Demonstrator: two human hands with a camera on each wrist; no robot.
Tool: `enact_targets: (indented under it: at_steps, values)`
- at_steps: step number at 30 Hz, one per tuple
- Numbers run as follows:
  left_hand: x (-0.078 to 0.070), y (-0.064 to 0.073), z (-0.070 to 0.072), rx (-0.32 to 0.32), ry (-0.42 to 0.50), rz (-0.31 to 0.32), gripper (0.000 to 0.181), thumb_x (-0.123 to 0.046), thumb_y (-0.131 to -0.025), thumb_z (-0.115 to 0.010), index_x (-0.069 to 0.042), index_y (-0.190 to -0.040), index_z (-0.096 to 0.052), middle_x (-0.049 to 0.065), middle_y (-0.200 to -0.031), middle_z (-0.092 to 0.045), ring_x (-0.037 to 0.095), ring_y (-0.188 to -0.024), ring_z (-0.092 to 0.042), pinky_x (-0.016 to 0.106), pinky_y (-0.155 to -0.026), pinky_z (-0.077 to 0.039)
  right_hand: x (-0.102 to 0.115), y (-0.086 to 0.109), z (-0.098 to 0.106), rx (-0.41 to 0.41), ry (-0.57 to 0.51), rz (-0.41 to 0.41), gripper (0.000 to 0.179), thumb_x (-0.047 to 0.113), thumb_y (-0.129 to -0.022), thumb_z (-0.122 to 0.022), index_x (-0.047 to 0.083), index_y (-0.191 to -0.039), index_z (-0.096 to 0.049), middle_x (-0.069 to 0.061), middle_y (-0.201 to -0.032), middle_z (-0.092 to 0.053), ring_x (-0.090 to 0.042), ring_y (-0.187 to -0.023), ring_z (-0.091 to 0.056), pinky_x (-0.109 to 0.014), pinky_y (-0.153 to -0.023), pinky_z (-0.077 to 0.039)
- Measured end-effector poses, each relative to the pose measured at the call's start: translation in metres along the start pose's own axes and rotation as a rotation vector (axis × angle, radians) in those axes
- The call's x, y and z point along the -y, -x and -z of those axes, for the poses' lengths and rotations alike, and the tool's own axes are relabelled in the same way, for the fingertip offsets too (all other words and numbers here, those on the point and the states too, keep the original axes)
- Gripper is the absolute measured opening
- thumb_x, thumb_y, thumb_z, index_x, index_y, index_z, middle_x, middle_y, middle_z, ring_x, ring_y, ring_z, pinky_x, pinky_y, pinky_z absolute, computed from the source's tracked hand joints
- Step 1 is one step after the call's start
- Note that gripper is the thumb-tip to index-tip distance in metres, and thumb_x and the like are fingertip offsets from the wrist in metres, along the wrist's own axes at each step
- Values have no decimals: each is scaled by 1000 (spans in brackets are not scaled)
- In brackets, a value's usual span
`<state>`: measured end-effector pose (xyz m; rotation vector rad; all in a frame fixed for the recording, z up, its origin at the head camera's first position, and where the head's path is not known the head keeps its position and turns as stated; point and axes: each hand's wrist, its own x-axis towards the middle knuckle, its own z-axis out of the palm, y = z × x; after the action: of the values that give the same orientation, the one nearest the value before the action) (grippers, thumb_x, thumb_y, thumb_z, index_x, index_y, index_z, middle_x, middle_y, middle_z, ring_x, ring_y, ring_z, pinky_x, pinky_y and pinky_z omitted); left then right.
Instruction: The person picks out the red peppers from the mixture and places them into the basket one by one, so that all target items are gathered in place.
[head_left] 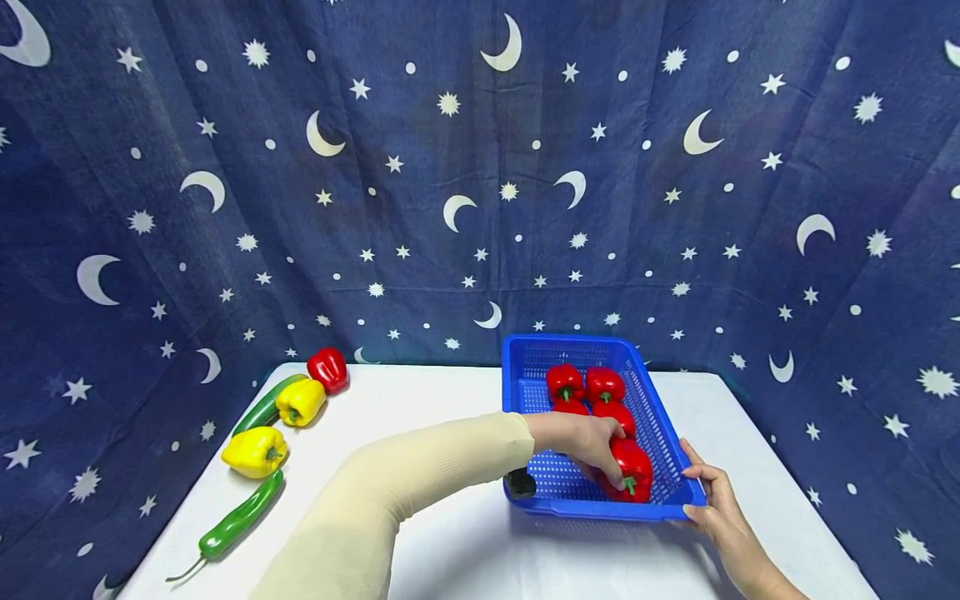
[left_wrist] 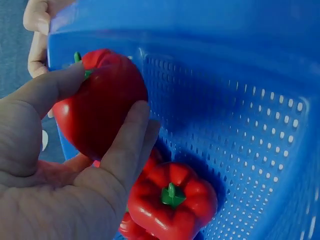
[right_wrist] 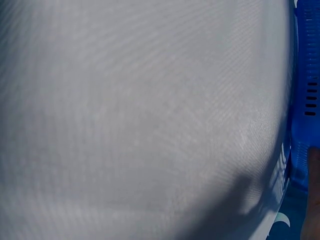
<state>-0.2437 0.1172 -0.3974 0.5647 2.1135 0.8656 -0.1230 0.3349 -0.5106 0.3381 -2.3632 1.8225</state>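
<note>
My left hand reaches into the blue plastic basket and grips a red bell pepper between thumb and fingers, near the basket's front right corner. In the left wrist view that red bell pepper shows its green stem beside the thumb. Several other red bell peppers lie behind it in the basket, partly hidden by the left hand. My right hand holds the basket's near right corner, thumb on the front rim and fingers along the side. Only a sliver of that hand shows in the right wrist view.
On the left of the white table lie a red bell pepper, two yellow bell peppers, a long green pepper and a green vegetable partly hidden behind the yellow ones. A blue star-patterned curtain hangs behind the table.
</note>
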Motion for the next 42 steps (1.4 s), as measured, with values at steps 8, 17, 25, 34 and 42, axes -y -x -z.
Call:
enact_targets:
  at_steps: [8,17,25,34,42]
  values:
    - [3,-11,-7,34,64,5,71,8,-82,-81,-7,-143,-47,9,-116,-56,21,-90,-67,39,-77,-62,-1,0,1,2,12,-10,35,-3,-99,-38,0,-131,-26,1,-172,-4,18,-133,-27,-8,-96,-38]
    - [2,-19,-16,32,45,-16,66,11,-82,-76,-7,-139,-48,8,-112,-54,22,-87,-66,37,-77,-62,-1,0,2,0,14,-20,35,-2,-99,-39,1,-132,-26,0,-172,-3,16,-135,-26,-8,-96,-38]
    - [2,-21,-18,42,33,0,70,10,-83,-78,-9,-143,-47,8,-114,-54,21,-95,-64,36,-77,-61,-2,1,1,-3,19,-27,35,-1,-99,-39,2,-132,-27,1,-172,-4,15,-136,-24,-9,-96,-39]
    - [-2,-21,-16,64,-30,2,69,2,-88,-77,-14,-149,-48,5,-118,-55,18,-97,-63,32,-78,-61,-3,1,1,5,2,5,36,-4,-99,-39,0,-132,-27,1,-172,-6,16,-134,-26,-10,-96,-40]
    - [-1,-22,-13,75,-135,26,65,-4,-91,-76,-23,-149,-52,0,-121,-53,15,-100,-57,32,-80,-61,-2,0,1,-2,16,-16,38,-2,-99,-41,1,-133,-27,1,-172,-5,18,-133,-27,-11,-96,-40]
